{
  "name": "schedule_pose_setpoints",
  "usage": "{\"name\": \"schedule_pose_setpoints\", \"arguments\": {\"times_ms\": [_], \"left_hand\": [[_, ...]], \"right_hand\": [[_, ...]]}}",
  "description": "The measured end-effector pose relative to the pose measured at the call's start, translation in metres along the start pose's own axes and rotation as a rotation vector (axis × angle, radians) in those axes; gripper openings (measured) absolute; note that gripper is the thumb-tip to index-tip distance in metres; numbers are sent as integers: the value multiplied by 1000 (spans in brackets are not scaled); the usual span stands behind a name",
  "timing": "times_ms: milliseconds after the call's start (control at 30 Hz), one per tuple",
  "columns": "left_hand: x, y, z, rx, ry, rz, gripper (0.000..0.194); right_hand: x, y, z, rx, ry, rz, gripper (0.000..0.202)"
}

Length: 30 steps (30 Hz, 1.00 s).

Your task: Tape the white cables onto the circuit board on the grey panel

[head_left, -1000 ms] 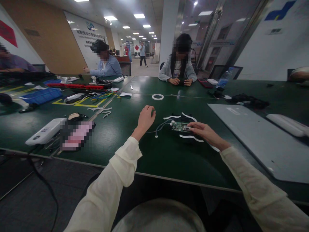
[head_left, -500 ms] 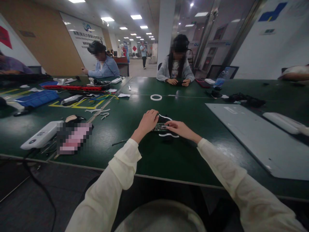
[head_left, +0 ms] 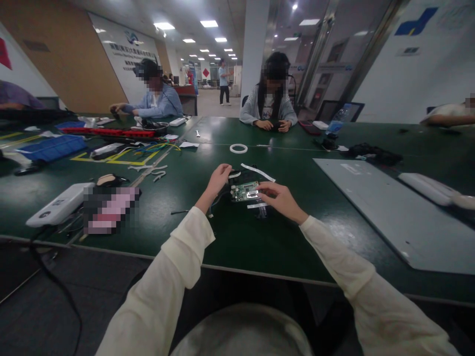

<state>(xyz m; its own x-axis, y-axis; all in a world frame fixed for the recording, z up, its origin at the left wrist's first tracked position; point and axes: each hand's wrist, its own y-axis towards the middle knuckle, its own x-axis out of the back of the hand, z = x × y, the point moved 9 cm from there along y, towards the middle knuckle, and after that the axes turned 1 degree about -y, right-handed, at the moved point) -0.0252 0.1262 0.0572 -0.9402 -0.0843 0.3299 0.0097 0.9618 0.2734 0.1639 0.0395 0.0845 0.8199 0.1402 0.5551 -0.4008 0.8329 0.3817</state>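
Observation:
A green circuit board (head_left: 243, 192) with a silver metal part lies between my hands, tilted slightly. My right hand (head_left: 280, 199) pinches its right end with thumb and fingers. At the board's upper left, my left hand (head_left: 218, 182) has its fingertips together on a dark strip with a pale edge (head_left: 234, 174). A white ribbon strip (head_left: 259, 172) stretches behind the board, and a shorter white strip (head_left: 257, 205) lies in front of it. Dark cables (head_left: 221, 198) run from the board's left end beneath my left hand.
A white tape ring (head_left: 238, 149) lies farther back. To the right is a large grey panel (head_left: 356, 207). On the left are a white power bank-like device (head_left: 61, 203), a blurred pink object (head_left: 113, 210) and a blue tray (head_left: 54, 147). A person (head_left: 270, 99) sits opposite.
My left hand has drawn back to the left, uncovering the board's left end and cables. My right hand keeps its grip. The white strip behind the board now lies straighter.

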Motion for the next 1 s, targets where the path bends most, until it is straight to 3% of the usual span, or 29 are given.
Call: {"name": "schedule_pose_setpoints", "arguments": {"times_ms": [100,167,400,533,633,733,867,1000], "left_hand": [[-13,-1,8,59,-147,167,26],[-15,-3,8,61,-222,205,24],[5,4,-4,-38,-289,129,26],[15,9,10,2,-185,97,26],[20,13,23,3,-10,80,25],[22,14,26,-60,305,62,22],[18,8,25,-75,678,86,25],[16,-3,14,-83,896,34,40]], "right_hand": [[1,-1,0,-18,57,-23,26],[-1,-3,-7,-65,113,-22,28],[-15,-4,-17,-117,271,20,31],[-13,-2,-12,-53,123,53,30],[15,2,-26,-29,-151,-51,29],[59,2,-57,-85,-489,-197,31],[122,-13,-106,-262,-903,-361,40],[165,-43,-146,-528,-1118,-423,51]]}}
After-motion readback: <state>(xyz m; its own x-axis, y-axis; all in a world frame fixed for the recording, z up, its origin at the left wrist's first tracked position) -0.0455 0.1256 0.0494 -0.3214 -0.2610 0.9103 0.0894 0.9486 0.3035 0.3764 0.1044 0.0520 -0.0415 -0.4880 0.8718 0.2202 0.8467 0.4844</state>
